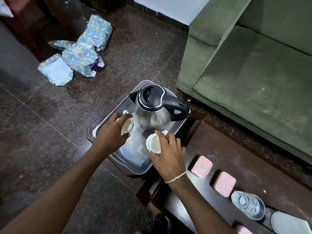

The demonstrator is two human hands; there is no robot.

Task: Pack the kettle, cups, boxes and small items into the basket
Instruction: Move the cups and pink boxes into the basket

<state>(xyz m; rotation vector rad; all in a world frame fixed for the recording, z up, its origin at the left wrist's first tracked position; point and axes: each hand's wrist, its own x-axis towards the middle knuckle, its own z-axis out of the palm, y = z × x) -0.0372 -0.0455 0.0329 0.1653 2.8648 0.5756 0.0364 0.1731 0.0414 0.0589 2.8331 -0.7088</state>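
Note:
A steel kettle with a black lid and handle stands at the far end of a shiny rectangular tray. Two white cups sit in the tray in front of it. My left hand is closed around the left cup. My right hand grips the right cup by its rim. Two pink boxes lie on the dark table to the right. No basket other than the tray is visible.
A dark wooden table carries a clear glass and a grey object at the lower right. A green sofa stands right behind. Blue patterned packets lie on the dark stone floor at upper left.

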